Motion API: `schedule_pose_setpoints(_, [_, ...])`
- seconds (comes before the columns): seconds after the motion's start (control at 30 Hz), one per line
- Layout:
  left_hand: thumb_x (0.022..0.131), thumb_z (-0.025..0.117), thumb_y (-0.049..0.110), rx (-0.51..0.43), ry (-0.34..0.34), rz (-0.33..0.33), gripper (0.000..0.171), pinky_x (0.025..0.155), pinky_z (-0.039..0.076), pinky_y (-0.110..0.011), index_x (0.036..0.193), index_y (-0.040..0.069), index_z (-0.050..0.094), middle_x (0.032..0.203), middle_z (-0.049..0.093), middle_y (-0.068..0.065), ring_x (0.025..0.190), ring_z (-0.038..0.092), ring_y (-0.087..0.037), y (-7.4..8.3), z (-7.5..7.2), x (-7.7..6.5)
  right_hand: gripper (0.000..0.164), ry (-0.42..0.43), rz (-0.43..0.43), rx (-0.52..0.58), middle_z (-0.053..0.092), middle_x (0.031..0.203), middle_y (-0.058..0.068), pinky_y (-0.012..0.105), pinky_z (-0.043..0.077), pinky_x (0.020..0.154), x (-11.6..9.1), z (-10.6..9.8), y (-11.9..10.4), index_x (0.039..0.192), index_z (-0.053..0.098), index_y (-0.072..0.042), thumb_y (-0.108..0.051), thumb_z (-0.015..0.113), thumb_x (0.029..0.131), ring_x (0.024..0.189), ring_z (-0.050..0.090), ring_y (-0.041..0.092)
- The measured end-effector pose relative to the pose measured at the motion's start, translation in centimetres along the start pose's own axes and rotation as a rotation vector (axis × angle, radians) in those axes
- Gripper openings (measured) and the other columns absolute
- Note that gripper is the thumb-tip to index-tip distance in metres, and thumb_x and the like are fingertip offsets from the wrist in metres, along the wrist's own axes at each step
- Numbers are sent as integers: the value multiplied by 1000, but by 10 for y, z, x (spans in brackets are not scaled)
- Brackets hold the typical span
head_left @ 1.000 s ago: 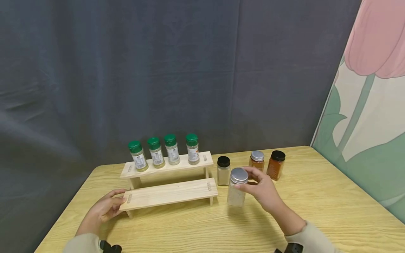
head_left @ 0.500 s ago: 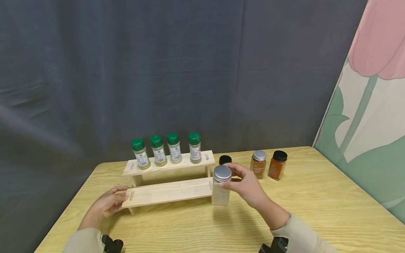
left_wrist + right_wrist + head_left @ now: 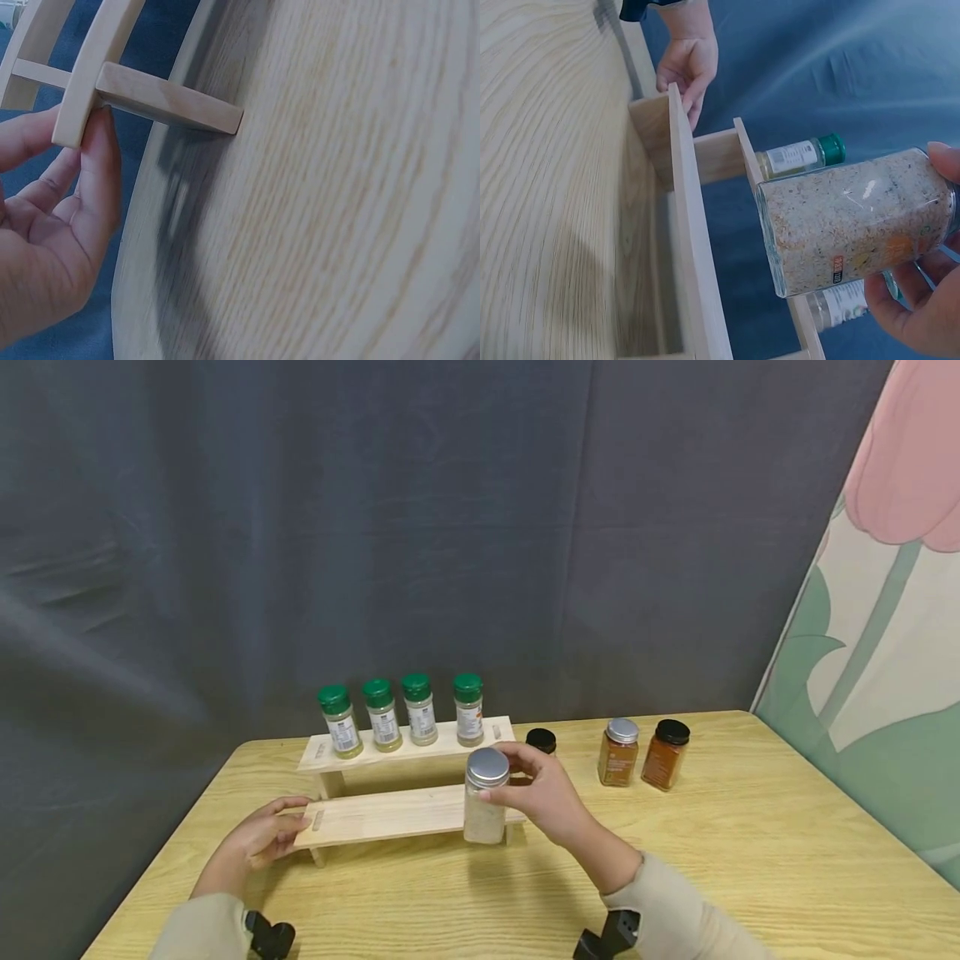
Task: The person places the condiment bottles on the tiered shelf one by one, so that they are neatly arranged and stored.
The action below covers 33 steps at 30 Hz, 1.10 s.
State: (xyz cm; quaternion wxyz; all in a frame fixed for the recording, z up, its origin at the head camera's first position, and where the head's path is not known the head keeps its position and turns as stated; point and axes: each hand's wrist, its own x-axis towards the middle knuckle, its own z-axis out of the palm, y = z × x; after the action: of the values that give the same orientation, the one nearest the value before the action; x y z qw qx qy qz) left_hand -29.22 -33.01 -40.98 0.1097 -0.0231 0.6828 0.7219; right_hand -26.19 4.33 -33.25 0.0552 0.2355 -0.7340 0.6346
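My right hand (image 3: 543,793) grips a tall glass spice jar (image 3: 484,814) with a silver lid, holding it upright in front of the right part of the lower shelf. Speckled pale seasoning fills this jar (image 3: 855,221) in the right wrist view. At the left end of the two-tier wooden rack (image 3: 382,815), my left hand (image 3: 262,837) pinches the lower shelf board, thumb on top. The left wrist view has the fingers (image 3: 101,172) under the board's end (image 3: 71,124), beside a leg. Several green-capped spice bottles (image 3: 383,720) stand in a row on the upper shelf.
Right of the rack stand a silver-lidded jar (image 3: 618,756) and a black-lidded jar (image 3: 665,756), both with orange-red contents. Another black-lidded jar (image 3: 541,741) is mostly hidden behind my right hand. A dark curtain (image 3: 450,543) hangs behind the wooden table (image 3: 720,843).
My right hand has carried the silver-lidded jar leftward, from beside the rack to in front of the lower shelf's right part. My left hand keeps its hold on the rack.
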Motion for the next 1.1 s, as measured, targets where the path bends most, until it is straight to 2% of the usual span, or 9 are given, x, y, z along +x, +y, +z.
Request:
schedule_pose_setpoints(0.43, [80,54,1,116,1,20,53,63,47,-28,122,-12,25,87,51,-6,72,56,-14,3,3,-2,44,-25,8,40,59,93,8,31,45,71,17,31,7,108,55,0,-4,71,68,81,55,18])
schedule_pose_setpoints(0.7, [80,54,0,82,-5,24,48,61,47,-27,119,-10,29,86,51,-6,71,57,-14,1,0,-1,44,-58,27,39,58,95,7,31,44,73,26,49,11,109,55,-3,-8,72,68,84,55,19])
schedule_pose_setpoints(0.93, [80,54,-1,74,-51,16,45,64,48,-28,117,-9,31,88,50,-7,73,57,-15,-3,-1,0,44,-132,18,71,58,93,4,28,44,70,40,74,9,109,56,-5,-8,72,68,84,53,17])
schedule_pose_setpoints(1.1, [80,56,2,133,4,6,47,60,47,-27,119,-8,31,88,50,-7,70,57,-14,1,-1,1,43,-149,-6,43,59,92,-1,28,43,70,50,92,5,106,58,-9,-10,73,66,84,52,13])
